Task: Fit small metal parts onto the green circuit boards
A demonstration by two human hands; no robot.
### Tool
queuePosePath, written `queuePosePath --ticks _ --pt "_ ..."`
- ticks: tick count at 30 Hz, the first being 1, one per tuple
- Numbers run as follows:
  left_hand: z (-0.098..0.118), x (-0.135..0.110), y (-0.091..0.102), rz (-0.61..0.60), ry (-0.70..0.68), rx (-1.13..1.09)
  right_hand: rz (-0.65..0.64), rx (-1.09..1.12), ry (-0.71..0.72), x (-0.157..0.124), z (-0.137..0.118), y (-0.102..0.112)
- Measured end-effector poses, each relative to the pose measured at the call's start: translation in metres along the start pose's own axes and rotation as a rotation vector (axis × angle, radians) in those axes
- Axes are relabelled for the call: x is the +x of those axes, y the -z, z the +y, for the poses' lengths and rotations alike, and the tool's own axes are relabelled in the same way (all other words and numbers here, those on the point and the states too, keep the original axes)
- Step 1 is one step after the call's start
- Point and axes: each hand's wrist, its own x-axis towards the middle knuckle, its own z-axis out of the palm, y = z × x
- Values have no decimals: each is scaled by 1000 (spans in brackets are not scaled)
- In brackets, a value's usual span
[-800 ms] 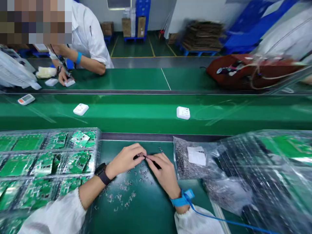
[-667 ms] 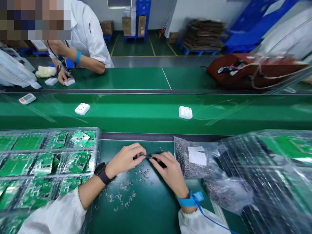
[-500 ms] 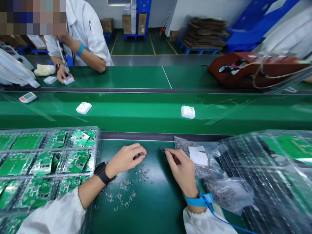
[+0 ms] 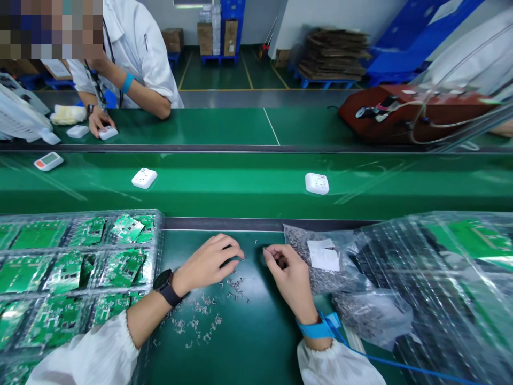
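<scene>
My left hand (image 4: pixel 212 259) hovers palm down over the dark green worktop (image 4: pixel 240 353), its thumb and fingertips drawn close together. Whatever those tips hold is too small to make out. Below and beside it lie loose small bent metal clips (image 4: pixel 205 306) in scattered groups. My right hand (image 4: pixel 290 275), with a blue wrist strap (image 4: pixel 316 329), pinches a tiny metal clip (image 4: pixel 264 249) between thumb and forefinger. One single metal clip (image 4: pixel 255 242) rests on the worktop between the hands, towards the back.
Left stands a clear tray (image 4: pixel 159 235) of green circuit boards (image 4: pixel 122 267). Right lie bags of metal parts (image 4: pixel 324 275) (image 4: pixel 372 318) and stacked clear trays (image 4: pixel 449 299). White devices (image 4: pixel 144 178) (image 4: pixel 317 183) sit on the green belt (image 4: pixel 232 187). Across it, a co-worker's hand (image 4: pixel 98 120) touches another white device.
The white devices have shifted right along the belt. My left fingers have spread slightly; my right hand has moved a little left and down. The co-worker's tool has lifted off the white device.
</scene>
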Motion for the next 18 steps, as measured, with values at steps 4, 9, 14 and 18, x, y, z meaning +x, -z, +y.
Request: queuePosePath --ticks 4,9,14,18 --pt "7 2 4 -7 2 -186 -151 236 17 -6 -17 1" --pt "12 4 -1 -23 134 -563 -261 332 37 -13 -26 -3" --pt "12 6 -4 60 204 -632 -302 374 48 -14 -22 -5" --pt "14 7 -1 106 194 -577 -297 394 20 -15 -21 -7"
